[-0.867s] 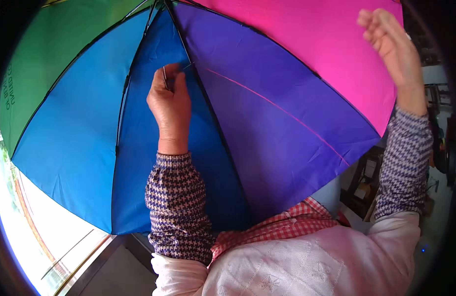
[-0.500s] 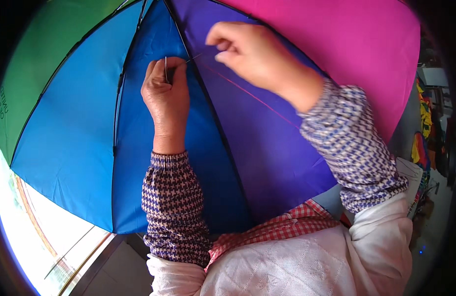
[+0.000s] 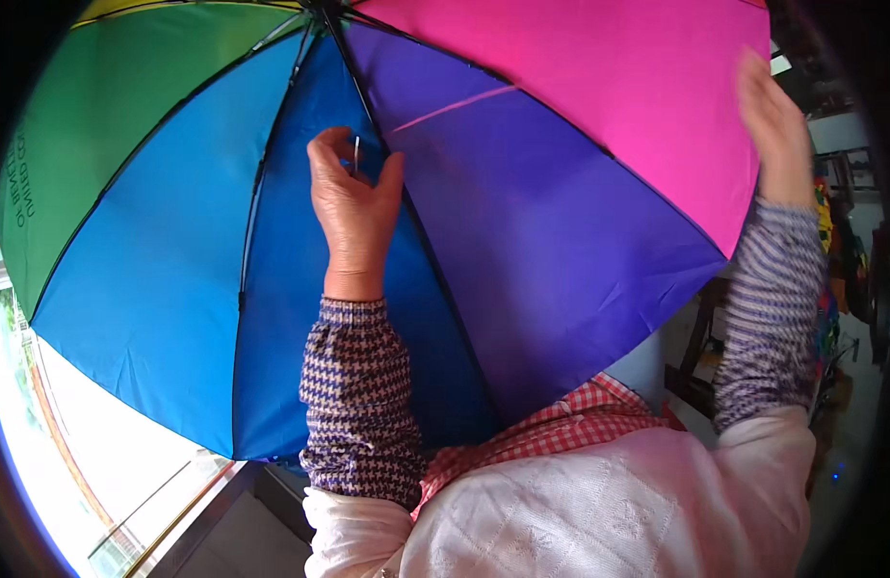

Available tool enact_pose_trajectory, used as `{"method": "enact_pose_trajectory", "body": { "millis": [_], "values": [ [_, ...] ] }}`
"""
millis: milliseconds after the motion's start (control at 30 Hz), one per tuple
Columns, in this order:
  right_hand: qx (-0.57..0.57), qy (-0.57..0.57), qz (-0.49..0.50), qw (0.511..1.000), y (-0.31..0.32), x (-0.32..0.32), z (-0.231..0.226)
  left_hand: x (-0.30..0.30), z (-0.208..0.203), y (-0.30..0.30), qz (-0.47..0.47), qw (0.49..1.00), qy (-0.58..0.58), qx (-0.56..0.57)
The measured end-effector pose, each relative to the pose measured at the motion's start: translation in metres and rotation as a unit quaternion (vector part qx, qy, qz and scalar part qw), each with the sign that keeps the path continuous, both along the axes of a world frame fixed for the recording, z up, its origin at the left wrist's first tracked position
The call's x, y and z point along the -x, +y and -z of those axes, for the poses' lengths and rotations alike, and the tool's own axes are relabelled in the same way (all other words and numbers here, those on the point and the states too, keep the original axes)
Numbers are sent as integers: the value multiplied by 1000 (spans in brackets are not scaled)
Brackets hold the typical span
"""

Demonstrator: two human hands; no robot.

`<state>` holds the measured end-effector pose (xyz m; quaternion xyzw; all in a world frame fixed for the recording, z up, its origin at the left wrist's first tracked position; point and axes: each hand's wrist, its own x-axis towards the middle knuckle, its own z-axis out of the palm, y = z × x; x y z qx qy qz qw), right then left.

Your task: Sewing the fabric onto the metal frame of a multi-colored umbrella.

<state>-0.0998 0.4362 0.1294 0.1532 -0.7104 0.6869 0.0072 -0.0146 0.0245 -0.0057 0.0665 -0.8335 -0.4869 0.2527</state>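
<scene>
The inside of an opened multi-coloured umbrella (image 3: pixel 551 250) spreads before me, its thin black ribs meeting in a hub (image 3: pixel 325 13) at the top. My left hand (image 3: pixel 353 207) is at the dark blue panel beside a rib, thumb apart from the bent fingers. A narrow shiny metal piece (image 3: pixel 356 152) shows at one of its fingers; its kind is unclear. Pink thread (image 3: pixel 455 108) slants across the purple panel from near that rib. Far out right, my right hand (image 3: pixel 774 120) is raised at the pink panel's edge, its fingers smeared by motion; anything in them is hidden.
A bright window (image 3: pixel 69 433) with a frame lies at lower left. Red-and-white checked cloth (image 3: pixel 589 405) lies along the umbrella's near edge, against my white top. Colourful items (image 3: pixel 825 207) and dark clutter stand behind the umbrella at the right.
My right hand has swung from the purple panel out to the far right. The left hand's thumb has parted from its fingers. The umbrella sits lower in view, showing its hub.
</scene>
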Motion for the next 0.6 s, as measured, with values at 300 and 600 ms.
{"method": "enact_pose_trajectory", "body": {
  "millis": [300, 600],
  "values": [
    [-71, 84, 311, 944, 189, -32, -29, 1, 4, 0, -11, 998, 26, 55],
    [-250, 265, -77, 928, -197, -10, 96, -4, -11, -5, -14, 991, 5, -132]
  ]
}}
